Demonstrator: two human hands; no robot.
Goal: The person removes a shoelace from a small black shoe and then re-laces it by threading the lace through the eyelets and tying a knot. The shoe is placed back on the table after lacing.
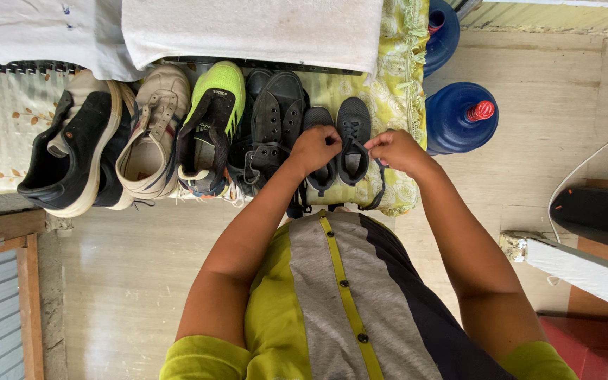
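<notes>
Left hand [314, 149] and right hand [393, 149] fingers pinch laces of small dark sneaker [353, 141]; knot unfinished. Twin sneaker [318, 119] under left fingers; 5 bigger shoes lined beyond.

Pale tiled floor [128, 281], wooden door frame [29, 302], daylight, white wall ledge [585, 271]

no packages, labels, signs or screens anywhere in view
</notes>
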